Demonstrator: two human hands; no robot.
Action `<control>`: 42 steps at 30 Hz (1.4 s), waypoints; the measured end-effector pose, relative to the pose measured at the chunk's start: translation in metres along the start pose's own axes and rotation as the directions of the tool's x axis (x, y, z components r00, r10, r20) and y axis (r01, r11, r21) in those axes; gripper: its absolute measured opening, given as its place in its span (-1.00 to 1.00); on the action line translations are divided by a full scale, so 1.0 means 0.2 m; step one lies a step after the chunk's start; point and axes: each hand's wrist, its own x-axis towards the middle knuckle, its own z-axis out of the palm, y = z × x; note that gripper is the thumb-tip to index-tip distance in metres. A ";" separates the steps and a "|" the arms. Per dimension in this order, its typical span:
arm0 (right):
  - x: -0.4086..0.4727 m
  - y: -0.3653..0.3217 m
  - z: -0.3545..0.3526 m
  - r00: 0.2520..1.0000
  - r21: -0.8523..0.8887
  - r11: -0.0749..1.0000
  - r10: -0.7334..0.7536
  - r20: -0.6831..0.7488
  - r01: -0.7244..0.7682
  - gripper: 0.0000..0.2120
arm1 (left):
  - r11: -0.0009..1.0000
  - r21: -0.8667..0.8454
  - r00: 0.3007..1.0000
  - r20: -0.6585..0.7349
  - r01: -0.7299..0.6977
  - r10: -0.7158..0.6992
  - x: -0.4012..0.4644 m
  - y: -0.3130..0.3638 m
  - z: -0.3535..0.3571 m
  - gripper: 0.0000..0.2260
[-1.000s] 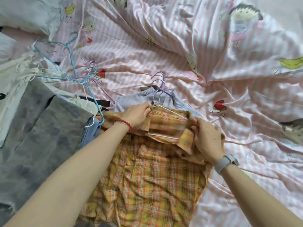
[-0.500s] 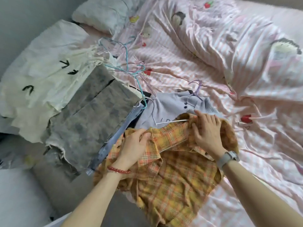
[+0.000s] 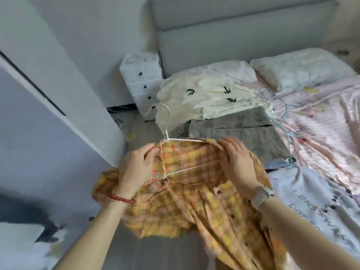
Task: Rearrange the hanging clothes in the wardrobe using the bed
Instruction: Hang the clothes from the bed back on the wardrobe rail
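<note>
Here we are holding the yellow plaid shirt [image 3: 187, 191] clear of the bed [image 3: 321, 133], our left hand [image 3: 136, 168] and right hand [image 3: 239, 162] each gripping a shoulder, its white hanger [image 3: 165, 121] hooking away from us between them.

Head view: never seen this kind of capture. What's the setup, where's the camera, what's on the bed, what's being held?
No robot here: a person works with two bare hands, and one wide-angle camera on their head looks forward and down, so the arms enter from the bottom edge. The left hand, red bead bracelet on its wrist, and the right hand, watch on its wrist, each grip a shoulder of an orange plaid shirt that sits on a white wire hanger. The shirt is held up beside the bed. On the bed lie a cream garment, a grey garment, a pale printed garment, loose hangers and a pillow.
</note>
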 end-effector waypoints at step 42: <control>-0.62 -3.29 0.90 0.225 0.752 0.012 -0.957 -0.182 0.659 -0.82 | 0.379 -0.256 -0.106 -0.922 0.889 -0.372 -1.72 -1.39 -2.16 -0.67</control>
